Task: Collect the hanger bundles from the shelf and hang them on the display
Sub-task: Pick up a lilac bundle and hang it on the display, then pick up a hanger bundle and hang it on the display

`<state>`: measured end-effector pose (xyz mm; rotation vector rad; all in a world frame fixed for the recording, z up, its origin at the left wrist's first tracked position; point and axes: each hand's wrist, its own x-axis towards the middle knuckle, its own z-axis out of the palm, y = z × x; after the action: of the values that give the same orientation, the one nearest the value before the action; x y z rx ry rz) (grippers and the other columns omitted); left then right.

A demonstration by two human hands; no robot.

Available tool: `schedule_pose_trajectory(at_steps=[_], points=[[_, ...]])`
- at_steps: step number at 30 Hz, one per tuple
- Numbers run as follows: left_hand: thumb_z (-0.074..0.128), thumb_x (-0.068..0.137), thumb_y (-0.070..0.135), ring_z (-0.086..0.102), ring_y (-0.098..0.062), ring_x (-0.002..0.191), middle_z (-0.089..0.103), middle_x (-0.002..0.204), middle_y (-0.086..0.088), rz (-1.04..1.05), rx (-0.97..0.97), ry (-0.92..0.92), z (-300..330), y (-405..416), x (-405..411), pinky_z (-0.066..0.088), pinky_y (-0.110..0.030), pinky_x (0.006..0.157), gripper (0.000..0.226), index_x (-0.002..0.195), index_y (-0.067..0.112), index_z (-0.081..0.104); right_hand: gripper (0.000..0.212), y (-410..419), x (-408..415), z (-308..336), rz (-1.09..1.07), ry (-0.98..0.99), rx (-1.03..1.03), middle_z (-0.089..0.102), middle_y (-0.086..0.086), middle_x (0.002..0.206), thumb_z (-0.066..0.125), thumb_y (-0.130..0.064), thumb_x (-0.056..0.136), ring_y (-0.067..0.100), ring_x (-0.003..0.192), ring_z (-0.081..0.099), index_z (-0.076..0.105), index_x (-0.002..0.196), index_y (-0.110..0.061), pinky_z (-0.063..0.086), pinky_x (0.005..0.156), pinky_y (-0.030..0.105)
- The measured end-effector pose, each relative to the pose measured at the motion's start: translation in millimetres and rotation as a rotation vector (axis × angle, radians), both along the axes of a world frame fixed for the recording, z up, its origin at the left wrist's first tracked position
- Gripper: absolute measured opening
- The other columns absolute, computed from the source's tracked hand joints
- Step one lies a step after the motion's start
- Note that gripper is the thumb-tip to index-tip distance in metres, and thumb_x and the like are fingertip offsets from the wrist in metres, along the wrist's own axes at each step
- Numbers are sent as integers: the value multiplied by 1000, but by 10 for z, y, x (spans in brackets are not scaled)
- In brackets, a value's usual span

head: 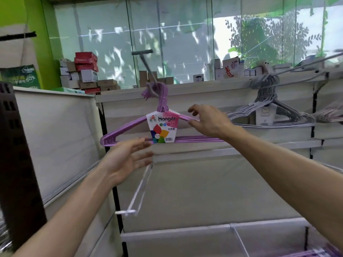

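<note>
Right hand (209, 121) has its fingers spread loose around the right shoulder of the purple hanger bundle (130, 129), not clamped on it, more like steadying it or just letting go, hard to say which. Left hand (128, 158) is open flat, palm in, just below the bundle's bottom bars and not touching as far as I can see, probably there to catch it if it swings

The bundle itself hangs by its hooks on a grey display hook (148, 71) that sticks out above the top of the white shelving unit (194, 191), so this one looks pretty much hung. The "Hanger" label card (163, 127) faces out, which makes sense for a shop display

To the right, a grey hanger bundle (269, 108) hangs on another arm the same way. Down in the bottom right corner there's more purple hangers (311, 254) on a lower shelf, so I'd guess those go up next. An empty white wire hook (137, 193) pokes out below the left hand
</note>
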<state>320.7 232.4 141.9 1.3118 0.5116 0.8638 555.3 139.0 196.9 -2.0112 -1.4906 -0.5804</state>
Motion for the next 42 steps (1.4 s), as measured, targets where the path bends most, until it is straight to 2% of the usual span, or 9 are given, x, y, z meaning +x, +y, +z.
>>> schedule_pose_trajectory(at_steps=[4,9,14,20,23,26,32,36,42], points=[[53,99,13,69,-28,83,68,96,-10,34,269,-24,100,-688,38,55,-44,83,20,112,6,66,34,-701,5,-31,86,42,111,70,-3,115,58,-38,96,15,97,65,61,127,-23,56,88,44],[58,92,23,68,-28,78,68,82,-5,46,638,-32,-15,-1554,257,57,-35,73,18,99,11,69,21,-1768,93,-133,147,110,222,73,-6,100,60,-32,96,9,87,66,71,111,-21,58,84,40],[60,94,29,69,-17,75,70,79,-2,-76,965,33,-415,-2484,681,56,-27,71,16,92,18,70,20,-2921,304,-357,75,112,267,69,-16,84,62,-40,91,7,83,67,74,101,-28,57,80,43],[56,92,39,69,-8,79,70,81,13,-254,1230,0,-836,-3752,1334,50,-16,70,20,93,24,69,17,-4343,649,-775,-76,151,305,69,-15,79,63,-39,88,3,73,67,73,96,-28,57,76,41],[56,93,36,69,-11,76,70,83,17,-362,1252,-62,-1056,-4286,1684,52,-24,69,17,94,24,69,19,-4995,813,-1044,-179,211,328,70,-14,77,63,-40,86,3,69,67,73,96,-28,58,74,43],[56,94,38,69,-13,75,71,83,13,-475,1207,-102,-1257,-4761,2000,53,-31,68,23,94,20,71,16,-5621,970,-1253,-287,244,325,70,-10,77,65,-29,88,-1,64,64,75,98,-20,59,75,36],[60,95,27,68,-10,73,70,83,14,-699,1142,-170,-1501,-5498,2537,51,-21,66,14,92,20,71,14,-6645,1265,-1517,-530,265,332,71,-8,76,65,-25,91,2,59,62,75,99,-18,53,67,23],[62,96,25,68,-10,74,70,81,14,-838,1125,-206,-1666,-5825,2962,51,-19,67,9,94,22,70,15,-7223,1497,-1739,-671,274,312,73,-3,80,65,-27,91,11,65,68,74,100,-19,58,70,33],[56,95,36,69,-13,80,70,86,12,-1063,1053,-230,-2018,-6345,3779,54,-31,68,21,100,21,70,15,-7939,1953,-2063,-843,305,284,73,-1,80,65,-20,94,9,65,68,74,103,-12,57,67,27]])
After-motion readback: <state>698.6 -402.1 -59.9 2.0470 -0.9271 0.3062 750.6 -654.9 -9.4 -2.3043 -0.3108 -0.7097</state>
